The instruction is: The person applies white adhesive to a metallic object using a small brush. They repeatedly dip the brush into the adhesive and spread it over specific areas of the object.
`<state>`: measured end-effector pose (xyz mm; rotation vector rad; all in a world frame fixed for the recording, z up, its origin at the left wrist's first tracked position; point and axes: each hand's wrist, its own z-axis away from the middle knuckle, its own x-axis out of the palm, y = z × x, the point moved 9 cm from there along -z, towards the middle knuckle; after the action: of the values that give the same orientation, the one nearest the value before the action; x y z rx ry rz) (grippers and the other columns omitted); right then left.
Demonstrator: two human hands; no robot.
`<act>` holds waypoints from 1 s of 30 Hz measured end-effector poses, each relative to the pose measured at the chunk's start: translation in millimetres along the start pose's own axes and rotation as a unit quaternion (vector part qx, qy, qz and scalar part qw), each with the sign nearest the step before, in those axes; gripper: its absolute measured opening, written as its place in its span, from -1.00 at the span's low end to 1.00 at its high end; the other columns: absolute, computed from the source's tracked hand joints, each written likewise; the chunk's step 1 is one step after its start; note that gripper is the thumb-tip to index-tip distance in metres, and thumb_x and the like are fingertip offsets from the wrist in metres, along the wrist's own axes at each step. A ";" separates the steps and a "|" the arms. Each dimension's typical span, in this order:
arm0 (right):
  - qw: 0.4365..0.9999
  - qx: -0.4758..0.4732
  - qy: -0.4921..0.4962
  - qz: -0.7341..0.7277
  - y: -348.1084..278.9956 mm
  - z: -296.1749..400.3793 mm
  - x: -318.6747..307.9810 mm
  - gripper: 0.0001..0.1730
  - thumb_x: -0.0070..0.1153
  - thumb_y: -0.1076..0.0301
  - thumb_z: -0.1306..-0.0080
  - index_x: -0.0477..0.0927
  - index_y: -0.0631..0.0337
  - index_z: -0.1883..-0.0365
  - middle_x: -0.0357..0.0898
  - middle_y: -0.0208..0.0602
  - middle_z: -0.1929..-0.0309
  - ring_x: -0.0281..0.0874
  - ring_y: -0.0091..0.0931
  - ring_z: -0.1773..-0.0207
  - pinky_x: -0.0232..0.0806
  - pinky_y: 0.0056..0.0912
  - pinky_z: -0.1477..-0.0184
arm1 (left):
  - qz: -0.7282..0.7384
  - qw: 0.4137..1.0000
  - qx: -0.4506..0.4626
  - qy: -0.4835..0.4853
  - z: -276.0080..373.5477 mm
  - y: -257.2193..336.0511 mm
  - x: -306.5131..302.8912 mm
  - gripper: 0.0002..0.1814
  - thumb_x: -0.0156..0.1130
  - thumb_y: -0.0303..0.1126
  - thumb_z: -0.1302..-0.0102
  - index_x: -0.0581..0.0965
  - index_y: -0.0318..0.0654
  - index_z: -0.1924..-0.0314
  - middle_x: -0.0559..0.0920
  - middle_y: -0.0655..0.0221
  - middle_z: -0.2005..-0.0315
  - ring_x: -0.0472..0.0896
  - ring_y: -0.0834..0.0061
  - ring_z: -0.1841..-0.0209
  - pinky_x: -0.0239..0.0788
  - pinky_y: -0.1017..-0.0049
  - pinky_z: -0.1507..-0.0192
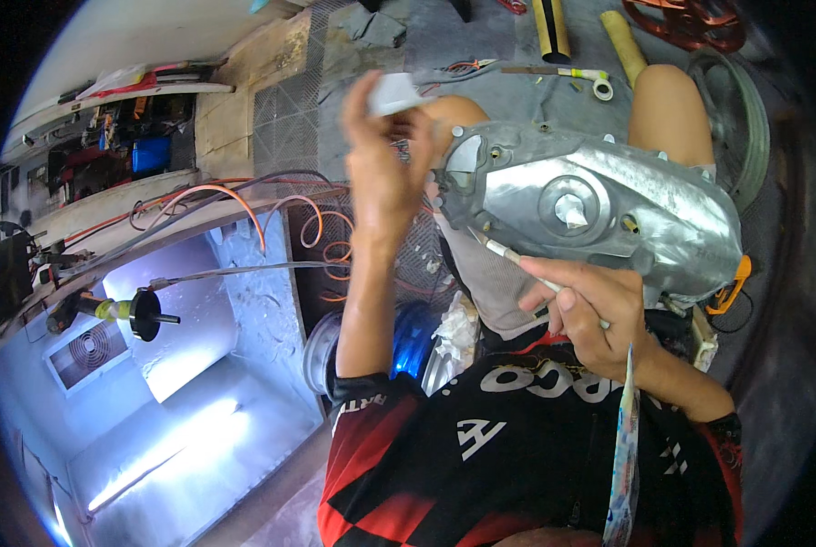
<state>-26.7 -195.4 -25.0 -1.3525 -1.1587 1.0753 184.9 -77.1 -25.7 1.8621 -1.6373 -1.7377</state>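
A grey cast-metal engine cover [661, 191], probably a scooter's crankcase cover, lies across the person's thighs. Whitish patches show at its round boss and its left end. My right hand [592, 308] grips a thin paintbrush [510, 254] by its pale handle; the bristles are at the cover's lower left edge, and whether they touch it I cannot tell. To the left of the cover, my left hand [387, 143] is raised and motion-blurred, with a small white piece [394, 94], perhaps paper or plastic, between its fingers.
Beyond the knees, tubes [551, 31], a tool with yellow tape [586, 73] and a rag [374, 29] lie on the floor mat. A metal wheel rim [750, 137] is at right, a blue rim [411, 342] by the left elbow. Coiled orange hose [305, 198] and a lit booth are left.
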 end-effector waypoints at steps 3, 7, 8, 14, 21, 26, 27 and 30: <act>1.000 -0.003 -0.007 -0.007 4.0 0.5 2.7 -0.63 -0.07 0.47 -0.41 0.58 0.42 -0.11 0.73 -0.02 0.31 0.75 -0.34 0.36 0.54 -0.35 0.30 | 0.092 0.989 0.049 0.109 -14.9 20.2 -54.8 -0.11 0.31 -0.64 -0.29 -0.05 -0.25 -0.45 0.68 0.16 0.29 0.65 0.49 0.26 0.50 0.51 0.16; 0.999 -0.016 -0.018 -0.023 0.9 -2.2 4.9 -0.62 -0.09 0.46 -0.41 0.58 0.42 -0.12 0.73 -0.03 0.32 0.74 -0.34 0.37 0.54 -0.36 0.30 | 0.069 0.991 0.017 0.114 -18.6 31.4 -97.1 -0.01 0.31 -0.68 -0.28 -0.16 -0.21 -0.48 0.67 0.15 0.29 0.62 0.54 0.27 0.47 0.57 0.17; 0.999 -0.019 -0.016 -0.023 1.1 -2.5 4.6 -0.62 -0.09 0.45 -0.41 0.58 0.41 -0.12 0.73 -0.04 0.32 0.73 -0.37 0.40 0.53 -0.38 0.32 | 0.080 0.991 0.001 0.109 -14.4 27.5 -101.5 0.00 0.31 -0.68 -0.28 -0.18 -0.20 -0.49 0.67 0.15 0.29 0.62 0.54 0.27 0.47 0.58 0.17; 0.999 0.006 -0.009 -0.042 7.7 2.9 -6.5 -0.60 -0.07 0.36 -0.45 0.58 0.42 -0.13 0.75 -0.12 0.32 0.59 -0.58 0.53 0.47 -0.50 0.42 | 0.122 0.981 -0.147 0.044 50.1 -2.5 -102.9 0.06 0.26 -0.73 -0.26 -0.22 -0.16 -0.53 0.64 0.22 0.29 0.61 0.60 0.30 0.45 0.65 0.26; 0.993 0.020 0.003 -0.116 15.2 2.0 -15.0 -0.52 -0.14 0.21 -0.53 0.53 0.47 -0.14 0.71 -0.02 0.33 0.52 -0.58 0.53 0.41 -0.56 0.44 | 0.179 0.936 -0.302 0.026 141.1 -2.6 -100.3 0.14 0.30 -0.75 -0.20 -0.23 -0.05 -0.56 0.57 0.25 0.22 0.61 0.65 0.35 0.45 0.69 0.33; 0.988 0.024 0.030 -0.149 18.7 -2.6 -26.5 -0.47 -0.19 0.16 -0.55 0.49 0.49 -0.18 0.68 0.08 0.31 0.46 -0.53 0.56 0.36 -0.54 0.47 | 0.223 0.901 -0.371 -0.043 188.8 9.0 -76.2 0.25 0.34 -0.80 -0.09 -0.28 -0.06 -0.57 0.44 0.10 -0.02 0.70 0.50 0.32 0.56 0.57 0.27; 0.986 0.023 0.036 -0.160 19.0 -3.4 -28.6 -0.47 -0.20 0.16 -0.55 0.49 0.50 -0.18 0.68 0.09 0.32 0.45 -0.53 0.57 0.36 -0.53 0.47 | 0.207 0.901 -0.377 -0.055 198.5 11.4 -73.7 0.24 0.34 -0.79 -0.10 -0.27 -0.07 -0.57 0.44 0.09 -0.01 0.70 0.49 0.33 0.56 0.56 0.26; 0.985 -0.004 0.043 -0.168 10.7 -3.8 -36.3 -0.44 -0.26 0.19 -0.55 0.43 0.61 -0.18 0.66 0.14 0.33 0.43 -0.51 0.60 0.33 -0.54 0.51 | 0.128 0.885 -0.438 -0.095 235.7 2.6 -55.9 0.25 0.38 -0.73 -0.09 -0.25 -0.08 -0.57 0.46 0.05 0.01 0.69 0.46 0.38 0.57 0.46 0.23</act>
<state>-27.1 -232.1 -34.8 -1.1467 -1.2731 0.7634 16.4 92.0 -67.4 1.0280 -0.8081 -2.0658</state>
